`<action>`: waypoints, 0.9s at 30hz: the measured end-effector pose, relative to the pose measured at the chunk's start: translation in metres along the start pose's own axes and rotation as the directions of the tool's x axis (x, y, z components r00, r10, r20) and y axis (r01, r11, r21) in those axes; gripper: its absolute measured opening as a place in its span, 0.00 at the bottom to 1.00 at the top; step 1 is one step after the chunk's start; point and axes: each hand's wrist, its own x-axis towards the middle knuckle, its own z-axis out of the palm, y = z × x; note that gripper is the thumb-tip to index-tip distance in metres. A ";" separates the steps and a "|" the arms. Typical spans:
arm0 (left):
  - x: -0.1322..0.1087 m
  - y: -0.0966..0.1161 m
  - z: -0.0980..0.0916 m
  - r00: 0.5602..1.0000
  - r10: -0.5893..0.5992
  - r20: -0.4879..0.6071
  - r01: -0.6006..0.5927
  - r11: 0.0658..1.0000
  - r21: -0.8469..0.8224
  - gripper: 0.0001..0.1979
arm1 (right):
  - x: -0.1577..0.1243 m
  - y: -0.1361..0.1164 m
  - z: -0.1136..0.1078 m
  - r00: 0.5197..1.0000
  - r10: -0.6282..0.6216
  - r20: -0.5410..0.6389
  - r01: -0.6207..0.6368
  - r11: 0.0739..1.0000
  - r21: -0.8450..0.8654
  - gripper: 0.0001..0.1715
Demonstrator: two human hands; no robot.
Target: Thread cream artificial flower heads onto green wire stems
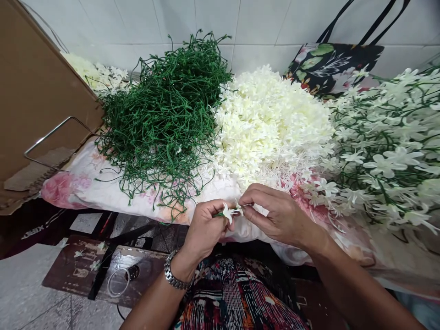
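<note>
My left hand point(205, 227) is closed around a thin green stem that carries a small white flower point(227, 213) at its tip. A metal watch sits on that wrist. My right hand point(275, 213) pinches another small white flower piece right against the stem's tip, fingers pressed together. Both hands meet in front of the low surface covered with a floral cloth point(85, 185). Behind them lie a tangled heap of green stems point(165, 114) and a big pile of loose white flowers point(271, 123).
Finished stems with white flowers point(388, 151) lie heaped at the right. A brown cardboard box point(34, 91) stands at the left. A dark floral bag point(330, 66) leans on the tiled wall. A dark board point(103, 270) with scattered petals lies on the floor.
</note>
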 end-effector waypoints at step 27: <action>0.008 -0.016 -0.012 0.983 0.142 0.117 -0.159 0.975 0.156 0.04 | -0.001 0.002 0.007 1.000 0.005 0.031 -0.007 0.999 0.045 0.08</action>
